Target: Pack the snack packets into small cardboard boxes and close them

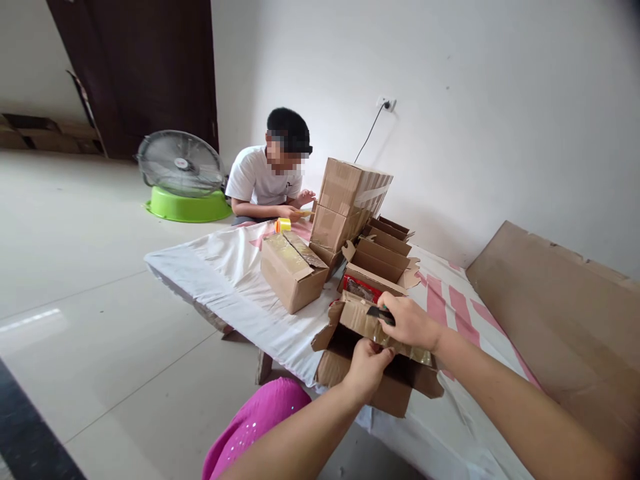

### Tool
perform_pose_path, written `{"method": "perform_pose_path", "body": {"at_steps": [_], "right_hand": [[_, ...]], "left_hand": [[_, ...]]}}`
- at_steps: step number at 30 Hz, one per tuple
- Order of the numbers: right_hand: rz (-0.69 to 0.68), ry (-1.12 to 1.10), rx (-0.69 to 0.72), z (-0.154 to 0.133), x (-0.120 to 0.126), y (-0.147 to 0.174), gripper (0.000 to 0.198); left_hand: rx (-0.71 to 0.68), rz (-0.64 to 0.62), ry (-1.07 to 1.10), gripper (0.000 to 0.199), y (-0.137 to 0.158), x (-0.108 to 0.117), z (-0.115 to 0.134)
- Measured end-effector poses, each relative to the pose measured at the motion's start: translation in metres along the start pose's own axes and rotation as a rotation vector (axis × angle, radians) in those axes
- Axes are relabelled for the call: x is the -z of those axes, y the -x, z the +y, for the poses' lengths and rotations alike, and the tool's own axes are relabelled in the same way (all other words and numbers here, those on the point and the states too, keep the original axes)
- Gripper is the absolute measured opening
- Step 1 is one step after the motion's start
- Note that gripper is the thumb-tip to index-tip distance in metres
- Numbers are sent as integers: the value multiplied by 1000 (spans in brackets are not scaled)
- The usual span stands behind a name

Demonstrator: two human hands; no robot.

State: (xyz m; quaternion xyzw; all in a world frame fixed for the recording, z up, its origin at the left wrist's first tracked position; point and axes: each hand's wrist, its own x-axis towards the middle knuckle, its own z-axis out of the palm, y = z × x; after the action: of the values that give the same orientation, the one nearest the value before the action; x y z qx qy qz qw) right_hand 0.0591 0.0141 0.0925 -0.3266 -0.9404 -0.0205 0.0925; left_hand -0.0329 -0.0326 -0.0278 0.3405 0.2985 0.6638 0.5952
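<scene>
Pinching with thumb and fingertips drawn together, the left hand (371, 367) holds the lower edge of a taped flap (361, 319) on an open cardboard box (387, 399), which sits at the near edge of a cloth-covered tabletop (225, 267). Just beyond it, the right hand (410, 323) is curled closed around a dark tool (380, 314); the fingers cover most of the tool, and its tip is hard to make out. The hands and flap hide much of the box's shadowed inside.

Behind this box a red packet (361, 289) shows in part, its print too small to read. Further back, more open boxes (383, 260) stand in a row toward the far edge. Toward the left corner are a closed, taped box (290, 277) and, just past it, a yellow tape roll (283, 225). Tall stacked boxes (345, 190) rise beside them.

At the tabletop's left end a co-worker (260, 180) in a white shirt holds something thin and yellowish, partly hidden. Beyond the left corner, a fan (183, 163) rests on a green tub (187, 205); its center badge is unreadable.
</scene>
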Motion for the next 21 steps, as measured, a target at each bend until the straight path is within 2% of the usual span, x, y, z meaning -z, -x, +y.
{"method": "perform_pose_path", "body": {"at_steps": [4,6,9,11,15,18,21], "right_hand": [[-20,-102,10,1,11,5,15],[-20,-113,117,0,7,9,18],[10,-3,317,-3,-5,12,13],[9,59,355,-4,-13,11,14],[-10,70,249,-1,-16,6,18],[28,54,150,5,-7,2,24],[73,36,9,7,7,-1,18]], "left_hand": [[-40,26,-10,32,-6,6,4],[-61,44,-27,29,-7,9,4],[-91,45,-48,24,-6,10,1],[-105,31,-47,22,-6,10,-2],[-94,52,-26,23,-7,9,-5],[-59,42,-7,25,-7,8,-3],[-26,42,10,24,-6,6,0]]}}
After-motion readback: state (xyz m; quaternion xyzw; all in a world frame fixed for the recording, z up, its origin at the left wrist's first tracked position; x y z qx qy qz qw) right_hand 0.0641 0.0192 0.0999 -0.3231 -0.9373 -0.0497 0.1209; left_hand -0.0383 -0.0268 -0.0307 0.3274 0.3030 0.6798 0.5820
